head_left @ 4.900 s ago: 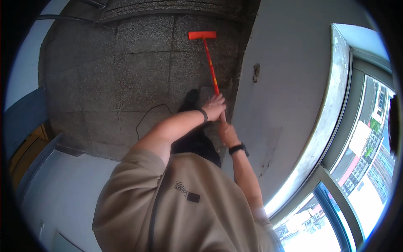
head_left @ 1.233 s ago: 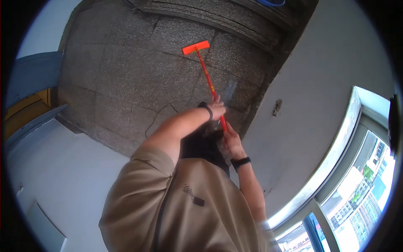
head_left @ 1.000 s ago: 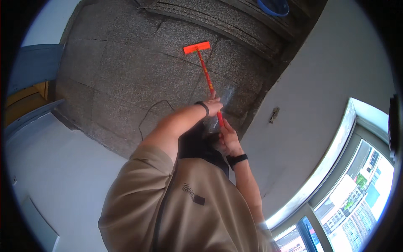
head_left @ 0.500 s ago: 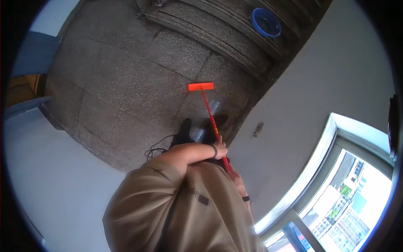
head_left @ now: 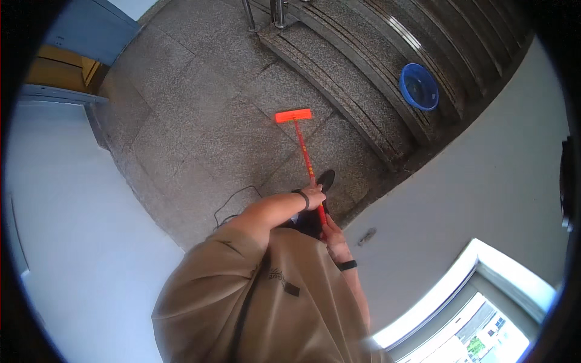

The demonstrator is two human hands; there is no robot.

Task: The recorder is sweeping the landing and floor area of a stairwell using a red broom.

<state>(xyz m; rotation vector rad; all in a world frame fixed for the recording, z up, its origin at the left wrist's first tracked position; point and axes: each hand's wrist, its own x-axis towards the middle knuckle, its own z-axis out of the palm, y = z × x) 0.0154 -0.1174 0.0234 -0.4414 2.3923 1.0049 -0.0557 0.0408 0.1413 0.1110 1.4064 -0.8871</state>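
Both hands, left hand (head_left: 313, 196) and right hand (head_left: 334, 237), grip the long orange floor squeegee (head_left: 301, 140); the thin black cable (head_left: 233, 202) at 8 o'clock might, seemingly, snag a foot

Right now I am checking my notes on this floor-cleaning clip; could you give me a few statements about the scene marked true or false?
1. Both hands grip the red long-handled floor mop. True: left hand higher up the handle, right hand lower.
2. The round blue plastic basin sits on the grey stone steps. True.
3. The mop head rests on the steps. False: it lies on the speckled grey stone floor.
4. The basin stands beside the person's black shoe. False: it is well apart, up on the steps.
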